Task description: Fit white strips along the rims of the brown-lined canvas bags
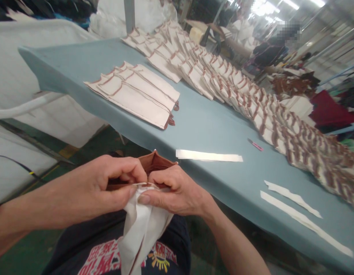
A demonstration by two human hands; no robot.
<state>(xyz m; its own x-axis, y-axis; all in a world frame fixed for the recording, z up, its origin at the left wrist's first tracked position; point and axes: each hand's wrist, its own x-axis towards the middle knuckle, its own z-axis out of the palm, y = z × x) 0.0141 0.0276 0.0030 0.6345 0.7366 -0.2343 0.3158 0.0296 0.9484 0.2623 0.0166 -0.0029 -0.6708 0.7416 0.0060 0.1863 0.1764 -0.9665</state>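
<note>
Close to my body, both hands grip one cream fabric bag [142,221] with a brown lining [155,160]. My left hand [116,183] pinches the bag's edge between thumb and fingers. Right beside it, my right hand [174,189] is closed on the same edge, its thumb pressed down on the cream cloth. The fingertips of the two hands nearly meet there. The brown inside faces away from me, and the cream cloth hangs down in folds over my dark printed clothing. Part of the bag is hidden behind my hands.
On the blue-green table [194,114] lie a fanned stack of cream pieces [137,91], a long overlapping row of brown-edged pieces [240,91], white strips [208,156] and a small pink-handled tool [255,144]. White carts [45,34] stand left. A person [271,49] is in the background.
</note>
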